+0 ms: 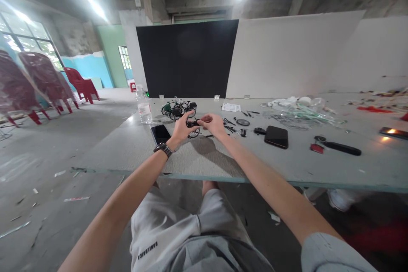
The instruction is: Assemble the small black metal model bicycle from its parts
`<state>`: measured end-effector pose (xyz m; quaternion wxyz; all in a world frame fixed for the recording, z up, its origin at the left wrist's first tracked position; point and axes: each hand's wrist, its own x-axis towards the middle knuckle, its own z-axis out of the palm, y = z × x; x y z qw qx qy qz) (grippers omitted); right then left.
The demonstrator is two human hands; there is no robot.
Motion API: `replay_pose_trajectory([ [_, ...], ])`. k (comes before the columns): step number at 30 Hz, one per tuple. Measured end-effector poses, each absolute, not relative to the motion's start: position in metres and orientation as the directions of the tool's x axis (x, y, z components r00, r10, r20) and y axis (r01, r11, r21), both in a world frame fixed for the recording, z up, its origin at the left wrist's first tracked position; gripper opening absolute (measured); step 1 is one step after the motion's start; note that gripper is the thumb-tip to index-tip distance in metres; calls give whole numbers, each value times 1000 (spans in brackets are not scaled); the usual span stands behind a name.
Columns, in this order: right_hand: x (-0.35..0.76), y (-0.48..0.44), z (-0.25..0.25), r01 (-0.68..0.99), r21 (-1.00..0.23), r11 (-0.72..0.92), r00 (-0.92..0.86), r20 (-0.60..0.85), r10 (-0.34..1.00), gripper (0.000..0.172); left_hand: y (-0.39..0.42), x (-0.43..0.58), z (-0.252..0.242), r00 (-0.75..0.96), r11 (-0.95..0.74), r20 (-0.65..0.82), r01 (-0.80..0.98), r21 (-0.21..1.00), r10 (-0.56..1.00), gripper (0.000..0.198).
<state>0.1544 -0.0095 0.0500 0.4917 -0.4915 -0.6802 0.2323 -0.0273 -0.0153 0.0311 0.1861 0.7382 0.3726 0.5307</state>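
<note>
My left hand [182, 127], with a dark watch on its wrist, is closed around a small black model bicycle [194, 133]. One spoked wheel of the model shows below the fingers; much of its frame is hidden. My right hand [213, 124] pinches at the model's right side, thumb and fingers together; any small part between the fingertips is too small to make out. Just behind, finished-looking model bicycles [175, 112] stand on the table. To the right of my right hand lie loose black parts [230, 126] and a separate wheel [243, 122].
A phone [160, 134] lies left of my wrist, near a water bottle [145, 108]. Rightward are a printed sheet [231, 107], a black flat case [276, 137], plastic bags [299, 104] and a black-handled tool [342, 148]. The table's front edge [207, 177] crosses above my lap.
</note>
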Motion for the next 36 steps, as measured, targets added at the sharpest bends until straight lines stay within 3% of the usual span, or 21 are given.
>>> replay_pose_trajectory([
  [7,167,2,47,314,-898,310,-142,278,950,36,-24,-28,36,226,-671,641,388,632,734,67],
  [12,164,-2,49,215,-968,132,-128,106,986,31,-23,-28,35,260,-684,641,410,603,722,68],
  [20,163,-4,52,64,-998,-13,-129,-21,991,26,-22,-24,34,264,-680,638,432,592,723,66],
  [27,164,-2,53,78,-996,35,-47,31,998,34,-23,-24,33,292,-682,625,444,581,724,66],
  [36,162,4,45,259,-923,283,21,298,954,41,-23,-22,34,265,-673,631,447,589,729,66],
])
